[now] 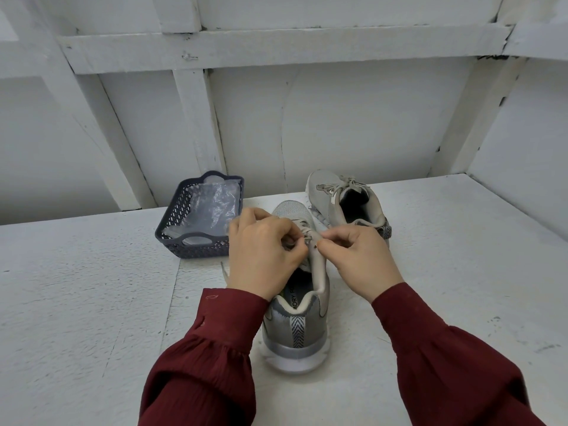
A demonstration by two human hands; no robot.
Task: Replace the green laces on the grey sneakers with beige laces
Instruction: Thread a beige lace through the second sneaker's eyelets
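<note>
A grey sneaker [296, 330] stands in front of me, heel toward me and toe pointing away. My left hand [261, 253] pinches a beige lace [302, 233] at the upper eyelets. My right hand [358, 256] pinches the sneaker's right eyelet flap just across from it. A loose end of beige lace [225, 272] trails on the table left of my left wrist. The second grey sneaker [347, 201] lies behind and to the right, laced in beige with a tied bow. No green lace shows.
A dark blue plastic basket [175, 238] holding crumpled clear plastic bags [212, 204] sits at the back left, close to my left hand. The white table [92, 302] ends at a white panelled wall behind.
</note>
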